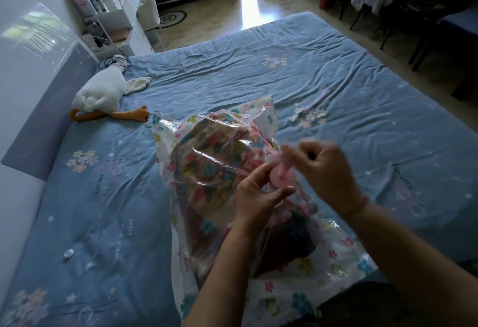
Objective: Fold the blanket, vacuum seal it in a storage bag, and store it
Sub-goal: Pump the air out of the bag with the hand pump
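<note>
1. at the near edge of the bed [336, 88], the storage bag [204, 145] lay across the blue sheet, its printed end spread toward the person.
2. inside it, seen through the clear plastic, sat the flowered blanket [214, 174], bundled and puffy, so the air looked not yet drawn out.
3. the left hand [256, 197] held the pink valve [278, 179] on the bag's upper face, its grip narrow, thumb and fingers on the disc's rim.
4. the right hand [328, 168], blurred, was curled just above the valve, its grip pinching a pink tab [283, 165] that rose from the disc, probably its cap.
5. the step in hand seemed to be opening the valve. the next move would call for a pump nozzle set squarely on it, and whether the bag's mouth was zipped could not be told.
6. farther left on the sheet lay a small round cap [68, 253], well apart from the bag.
7. beyond it, a plush goose [101, 91] lay by the headboard.
</note>
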### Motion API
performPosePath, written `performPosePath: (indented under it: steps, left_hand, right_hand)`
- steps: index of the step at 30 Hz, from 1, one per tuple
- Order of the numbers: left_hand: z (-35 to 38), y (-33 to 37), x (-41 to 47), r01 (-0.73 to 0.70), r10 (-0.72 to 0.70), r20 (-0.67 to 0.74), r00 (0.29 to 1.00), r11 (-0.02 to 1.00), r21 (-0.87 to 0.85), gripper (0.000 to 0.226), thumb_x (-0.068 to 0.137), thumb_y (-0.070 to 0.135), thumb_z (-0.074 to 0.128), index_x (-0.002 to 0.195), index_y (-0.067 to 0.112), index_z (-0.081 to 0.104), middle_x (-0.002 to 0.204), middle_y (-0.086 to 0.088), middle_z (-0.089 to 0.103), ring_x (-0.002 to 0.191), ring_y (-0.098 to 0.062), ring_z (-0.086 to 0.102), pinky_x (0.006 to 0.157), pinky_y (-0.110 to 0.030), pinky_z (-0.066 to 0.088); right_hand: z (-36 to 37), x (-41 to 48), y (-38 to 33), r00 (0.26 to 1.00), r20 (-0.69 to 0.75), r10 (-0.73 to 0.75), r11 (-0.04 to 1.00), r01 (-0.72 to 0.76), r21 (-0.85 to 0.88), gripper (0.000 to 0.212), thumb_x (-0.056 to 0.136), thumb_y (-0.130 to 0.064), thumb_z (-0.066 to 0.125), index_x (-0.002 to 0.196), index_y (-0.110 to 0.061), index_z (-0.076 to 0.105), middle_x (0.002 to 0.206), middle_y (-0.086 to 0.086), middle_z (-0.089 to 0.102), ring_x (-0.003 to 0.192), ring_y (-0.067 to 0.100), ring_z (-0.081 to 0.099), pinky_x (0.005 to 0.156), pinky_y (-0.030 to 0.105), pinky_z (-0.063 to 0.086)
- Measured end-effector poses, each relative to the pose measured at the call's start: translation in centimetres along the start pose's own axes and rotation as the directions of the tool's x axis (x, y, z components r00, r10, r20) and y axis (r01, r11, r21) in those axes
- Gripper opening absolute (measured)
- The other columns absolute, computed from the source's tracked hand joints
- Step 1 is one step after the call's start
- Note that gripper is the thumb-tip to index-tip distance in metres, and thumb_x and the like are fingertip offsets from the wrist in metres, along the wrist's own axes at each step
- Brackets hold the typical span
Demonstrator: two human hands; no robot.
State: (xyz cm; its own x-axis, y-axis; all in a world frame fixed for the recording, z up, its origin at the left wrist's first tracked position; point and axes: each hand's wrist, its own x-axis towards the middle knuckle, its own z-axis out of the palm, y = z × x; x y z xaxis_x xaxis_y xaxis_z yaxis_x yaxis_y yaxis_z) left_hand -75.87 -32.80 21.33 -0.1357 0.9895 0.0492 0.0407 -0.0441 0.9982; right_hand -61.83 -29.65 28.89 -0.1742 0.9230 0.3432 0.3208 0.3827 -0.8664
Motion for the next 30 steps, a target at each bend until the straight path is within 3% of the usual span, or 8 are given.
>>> performPosePath:
  steps: [3,6,11,14,16,23,27,30]
  left_hand:
    - [-0.1,-0.2,-0.2,-0.015,0.016,-0.005,1.000,1.000,0.020,0.056,0.066,0.000,0.087,0.118,0.009,0.069,0.111,-0.003,0.074,0.107,-0.018,0.069,0.097,-0.037,0.054]
    - [-0.3,0.0,0.0,-0.015,0.015,0.001,1.000,1.000,0.014,0.057,0.065,0.001,0.088,0.116,0.016,0.067,0.113,-0.002,0.073,0.107,-0.017,0.069,0.097,-0.034,0.054]
    - [-0.1,0.0,0.1,-0.008,0.008,-0.007,1.000,1.000,0.029,0.059,0.063,0.000,0.089,0.114,0.020,0.067,0.110,0.001,0.073,0.106,-0.014,0.069,0.097,-0.034,0.054]
    - [0.2,-0.2,-0.2,-0.008,0.009,-0.007,1.000,1.000,0.026,0.058,0.064,0.001,0.088,0.118,0.006,0.068,0.111,-0.005,0.074,0.107,-0.021,0.069,0.098,-0.041,0.054]
    - [0.2,-0.2,-0.3,-0.011,0.011,-0.007,1.000,1.000,0.015,0.056,0.065,0.000,0.087,0.118,0.010,0.069,0.111,-0.004,0.074,0.107,-0.020,0.069,0.097,-0.040,0.054]
    - [-0.1,-0.1,0.2,-0.014,0.014,-0.007,1.000,1.000,0.014,0.059,0.064,0.000,0.088,0.118,0.013,0.067,0.113,-0.005,0.073,0.107,-0.018,0.069,0.098,-0.038,0.054]
    - [0.1,-0.4,0.1,-0.014,0.014,-0.009,1.000,1.000,0.011,0.057,0.065,0.000,0.087,0.117,0.010,0.068,0.111,-0.004,0.074,0.105,-0.016,0.070,0.096,-0.038,0.055]
    - [0.0,-0.3,0.1,-0.024,0.024,-0.001,1.000,1.000,-0.001,0.056,0.066,0.002,0.087,0.119,0.009,0.068,0.111,-0.003,0.074,0.105,-0.017,0.070,0.095,-0.036,0.055]
  right_hand:
    - [0.9,-0.9,2.4,0.985,0.071,0.155,0.980,-0.145,-0.136,0.053,0.077,-0.055,0.060,0.043,-0.021,0.039,0.039,-0.010,0.039,0.040,0.006,0.032,0.047,0.025,0.029]
    - [-0.6,-0.3,-1.9,0.996,-0.066,-0.052,0.998,0.051,-0.026,0.057,0.084,-0.045,0.066,0.046,-0.009,0.044,0.040,-0.007,0.037,0.040,0.005,0.030,0.042,0.018,0.027]
    - [-1.1,0.2,-3.1,0.970,-0.221,-0.102,0.976,0.141,0.164,0.061,0.090,-0.042,0.060,0.056,0.007,0.050,0.059,0.028,0.061,0.057,0.037,0.063,0.052,0.046,0.046]
    - [0.9,-1.4,1.3,0.995,-0.041,0.092,0.996,-0.092,0.000,0.054,0.086,-0.050,0.062,0.048,-0.015,0.048,0.043,-0.008,0.051,0.042,0.008,0.042,0.047,0.030,0.035]
    - [1.2,-1.7,2.0,0.988,0.007,0.152,0.987,-0.151,-0.052,0.052,0.081,-0.051,0.063,0.046,-0.018,0.044,0.039,-0.009,0.039,0.039,0.005,0.032,0.045,0.021,0.029]
    - [-1.8,0.6,-5.0,0.959,-0.250,-0.133,0.958,0.189,0.214,0.062,0.088,-0.038,0.062,0.062,0.017,0.052,0.057,0.029,0.056,0.049,0.034,0.050,0.047,0.037,0.039]
    - [0.9,-1.2,1.0,0.991,-0.010,0.134,0.991,-0.134,0.000,0.057,0.085,-0.054,0.059,0.052,-0.008,0.051,0.043,-0.005,0.049,0.042,0.013,0.040,0.045,0.032,0.036]
    - [0.6,-0.8,0.9,0.988,0.031,0.150,0.987,-0.148,-0.059,0.049,0.082,-0.045,0.065,0.047,-0.015,0.049,0.037,-0.009,0.039,0.038,0.004,0.032,0.043,0.016,0.027]
